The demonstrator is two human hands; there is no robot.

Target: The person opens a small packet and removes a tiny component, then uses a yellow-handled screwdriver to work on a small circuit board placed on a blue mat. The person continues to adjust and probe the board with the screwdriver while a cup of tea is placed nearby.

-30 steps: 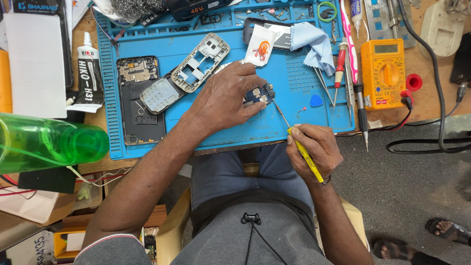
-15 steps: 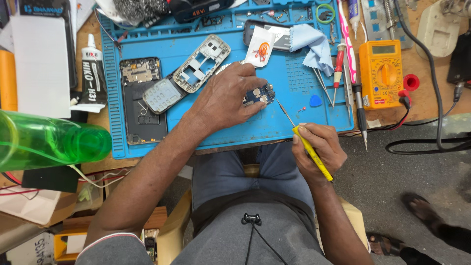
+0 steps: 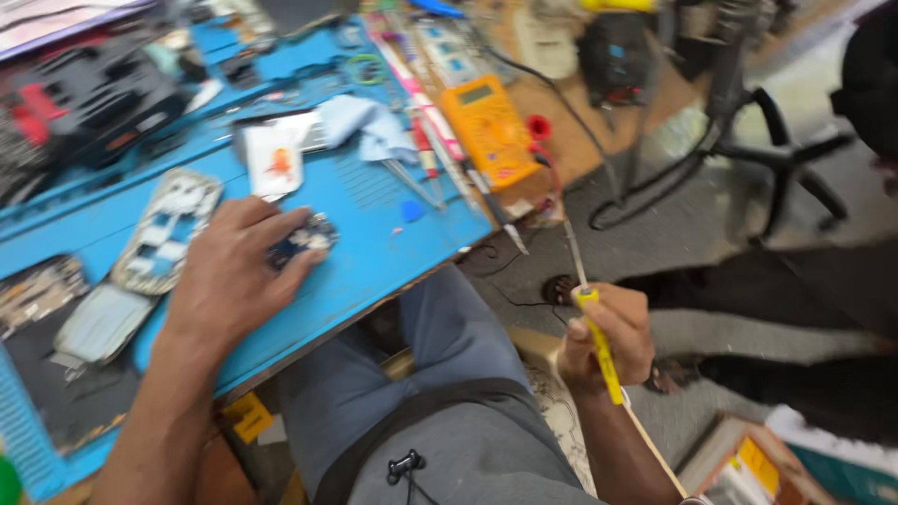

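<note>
From the head camera, blurred by motion, the left hand (image 3: 229, 281) lies palm down on the blue rubber work mat (image 3: 374, 248) that covers the counter. Its fingertips press on a small dark circuit board with blue and metal parts (image 3: 304, 241); the grip is loose and flat, pinning the board rather than closing round it. The board sits near the middle of the mat, just right of the hand's knuckles.

The right hand (image 3: 608, 341) is off the counter, out over the floor to the right of the person's grey-trousered lap, well apart from the board. Its grip is clenched around a thin yellow-handled screwdriver (image 3: 597, 351), whose metal shaft points up and away toward the mat's near right corner.

Left of the left hand lie a silver phone frame (image 3: 173, 234) and a pale grey phone back cover (image 3: 98, 323). Farther back on the mat are a white card with an orange mark (image 3: 274, 164), a light blue cloth (image 3: 365, 126) and a small blue pick (image 3: 413, 211). An orange multimeter (image 3: 486, 131) rests at the right edge of the counter, with a black office chair base (image 3: 767, 150) on the floor beyond.
</note>
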